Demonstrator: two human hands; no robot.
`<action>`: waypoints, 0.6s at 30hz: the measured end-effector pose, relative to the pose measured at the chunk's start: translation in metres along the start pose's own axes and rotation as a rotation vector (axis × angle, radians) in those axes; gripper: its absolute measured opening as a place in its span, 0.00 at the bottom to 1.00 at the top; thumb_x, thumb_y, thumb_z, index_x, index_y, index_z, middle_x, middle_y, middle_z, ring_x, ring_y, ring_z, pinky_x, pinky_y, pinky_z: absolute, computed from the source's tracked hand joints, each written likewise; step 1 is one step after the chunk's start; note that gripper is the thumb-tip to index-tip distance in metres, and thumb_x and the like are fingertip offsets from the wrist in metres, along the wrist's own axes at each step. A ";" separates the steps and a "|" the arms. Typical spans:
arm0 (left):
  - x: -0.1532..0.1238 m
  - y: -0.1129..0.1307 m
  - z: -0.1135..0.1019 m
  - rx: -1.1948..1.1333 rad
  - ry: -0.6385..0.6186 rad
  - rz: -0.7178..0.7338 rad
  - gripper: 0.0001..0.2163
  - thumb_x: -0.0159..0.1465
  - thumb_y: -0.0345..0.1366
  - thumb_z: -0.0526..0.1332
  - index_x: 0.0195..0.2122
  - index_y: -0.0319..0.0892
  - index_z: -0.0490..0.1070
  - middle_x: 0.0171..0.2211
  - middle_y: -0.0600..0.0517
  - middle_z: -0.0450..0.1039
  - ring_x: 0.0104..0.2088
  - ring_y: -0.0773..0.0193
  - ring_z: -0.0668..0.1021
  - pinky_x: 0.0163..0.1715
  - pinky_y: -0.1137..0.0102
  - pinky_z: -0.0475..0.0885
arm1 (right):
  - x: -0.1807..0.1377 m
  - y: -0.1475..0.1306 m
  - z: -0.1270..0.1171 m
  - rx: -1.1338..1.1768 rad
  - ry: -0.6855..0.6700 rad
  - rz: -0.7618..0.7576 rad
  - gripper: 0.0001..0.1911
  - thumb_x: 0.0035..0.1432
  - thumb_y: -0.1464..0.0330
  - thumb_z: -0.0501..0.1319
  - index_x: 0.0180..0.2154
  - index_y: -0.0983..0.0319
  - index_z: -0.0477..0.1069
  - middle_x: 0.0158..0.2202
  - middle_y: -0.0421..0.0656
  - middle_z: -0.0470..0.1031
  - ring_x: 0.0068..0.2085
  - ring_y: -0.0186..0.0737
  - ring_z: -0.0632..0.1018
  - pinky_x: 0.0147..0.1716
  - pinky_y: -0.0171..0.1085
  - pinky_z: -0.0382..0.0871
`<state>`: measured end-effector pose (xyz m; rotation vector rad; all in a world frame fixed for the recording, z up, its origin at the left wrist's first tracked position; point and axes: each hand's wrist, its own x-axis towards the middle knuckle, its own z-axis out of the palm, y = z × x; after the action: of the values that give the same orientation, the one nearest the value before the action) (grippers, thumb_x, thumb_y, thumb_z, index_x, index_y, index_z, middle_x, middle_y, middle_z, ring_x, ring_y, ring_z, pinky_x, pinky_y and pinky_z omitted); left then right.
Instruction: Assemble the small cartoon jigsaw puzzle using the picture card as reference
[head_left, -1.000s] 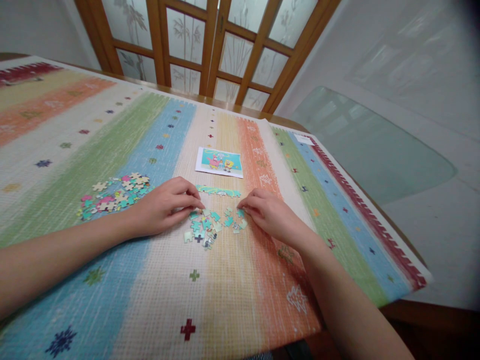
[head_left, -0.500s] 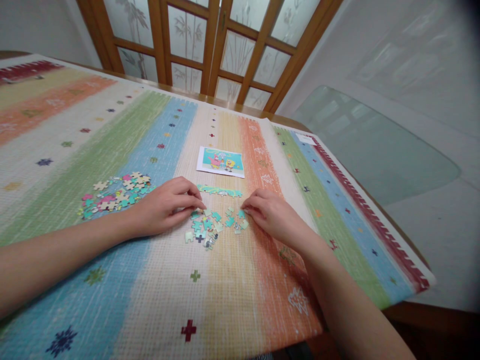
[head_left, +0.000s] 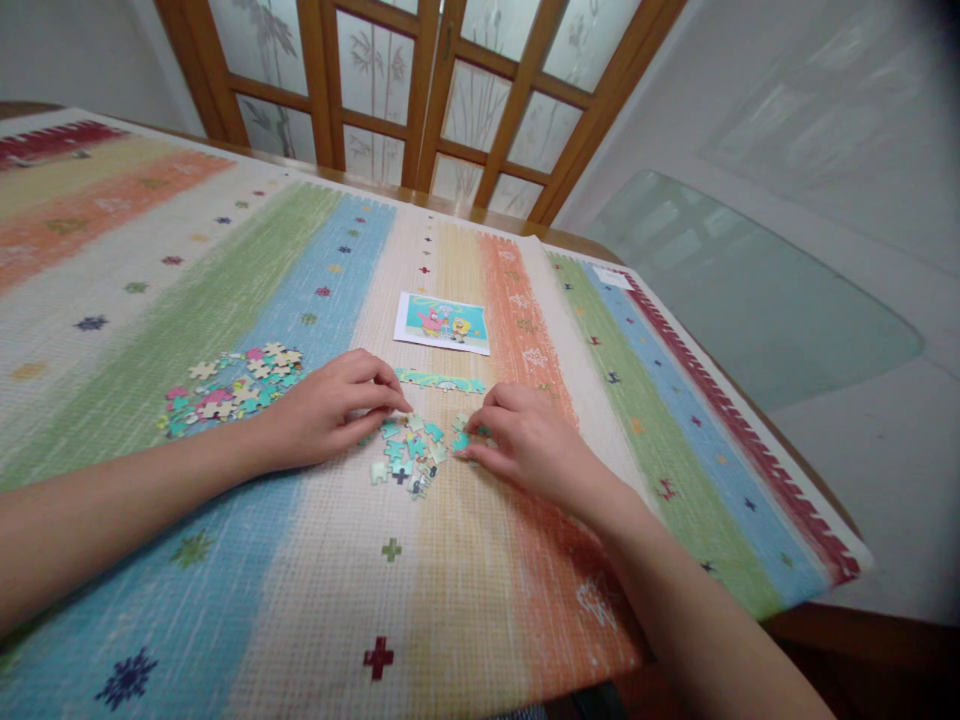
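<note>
On the striped cloth (head_left: 315, 600), a small scatter of loose teal pieces (head_left: 409, 455) lies between the two hands, on the cream and yellow stripes. The left hand (head_left: 330, 412) rests on its side at the left edge of the scatter. Its thumb and forefinger are drawn together at their tips, but I cannot tell whether a piece is caught between them, since the tips are too small to read. The right hand (head_left: 525, 440) lies palm down with its fingers stretched flat onto the right side of the scatter. It clasps nothing, and its fingertips touch a teal piece there. Just beyond the scatter is a joined strip (head_left: 440, 381) of teal pieces. Its long axis runs left to right across the person's view, and the right end sits slightly nearer than the left. A printed picture (head_left: 442, 323) lies flat beyond the strip, its lower edge roughly parallel to it. A mixed pile (head_left: 229, 388) of pink, cream and teal pieces sits well to the left, beside the left wrist.
</note>
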<state>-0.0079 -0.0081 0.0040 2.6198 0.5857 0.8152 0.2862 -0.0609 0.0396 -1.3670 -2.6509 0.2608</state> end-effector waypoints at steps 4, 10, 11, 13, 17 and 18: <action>-0.001 0.000 0.001 0.002 0.004 0.002 0.11 0.71 0.29 0.58 0.49 0.46 0.77 0.45 0.48 0.74 0.47 0.59 0.74 0.48 0.64 0.70 | 0.000 -0.001 0.003 -0.011 0.006 -0.007 0.13 0.62 0.57 0.68 0.40 0.60 0.77 0.40 0.47 0.74 0.43 0.45 0.74 0.42 0.41 0.65; 0.002 0.002 -0.001 0.038 0.030 0.003 0.11 0.71 0.29 0.58 0.50 0.45 0.75 0.45 0.48 0.74 0.46 0.59 0.74 0.48 0.62 0.69 | 0.002 -0.012 0.008 0.021 0.059 -0.060 0.11 0.66 0.61 0.64 0.46 0.60 0.76 0.44 0.48 0.74 0.46 0.47 0.73 0.46 0.44 0.67; 0.003 0.002 -0.001 0.055 0.045 -0.002 0.11 0.71 0.30 0.57 0.51 0.45 0.75 0.44 0.47 0.74 0.46 0.58 0.74 0.47 0.62 0.69 | 0.003 -0.015 0.010 0.028 0.072 -0.071 0.12 0.67 0.61 0.63 0.48 0.60 0.75 0.45 0.48 0.75 0.48 0.47 0.73 0.47 0.44 0.67; 0.004 0.002 -0.002 0.086 0.070 -0.009 0.12 0.71 0.29 0.56 0.52 0.44 0.74 0.43 0.47 0.74 0.45 0.57 0.74 0.47 0.61 0.69 | 0.004 -0.019 0.015 0.036 0.099 -0.097 0.13 0.69 0.63 0.61 0.51 0.61 0.75 0.49 0.50 0.75 0.52 0.49 0.72 0.51 0.47 0.66; 0.003 -0.002 -0.001 0.093 0.101 -0.010 0.14 0.69 0.25 0.53 0.51 0.42 0.73 0.43 0.47 0.74 0.46 0.57 0.73 0.49 0.60 0.68 | 0.005 -0.020 0.021 0.037 0.108 -0.138 0.14 0.70 0.65 0.58 0.54 0.60 0.74 0.53 0.51 0.74 0.56 0.51 0.71 0.56 0.51 0.65; 0.002 -0.002 -0.001 0.089 0.103 -0.013 0.14 0.69 0.25 0.53 0.51 0.42 0.73 0.44 0.47 0.73 0.47 0.57 0.73 0.49 0.60 0.68 | 0.005 -0.019 0.022 0.036 0.106 -0.141 0.14 0.70 0.65 0.58 0.54 0.60 0.74 0.53 0.50 0.75 0.56 0.51 0.71 0.56 0.51 0.65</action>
<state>-0.0076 -0.0048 0.0049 2.6635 0.6809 0.9459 0.2630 -0.0695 0.0225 -1.1440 -2.6254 0.2115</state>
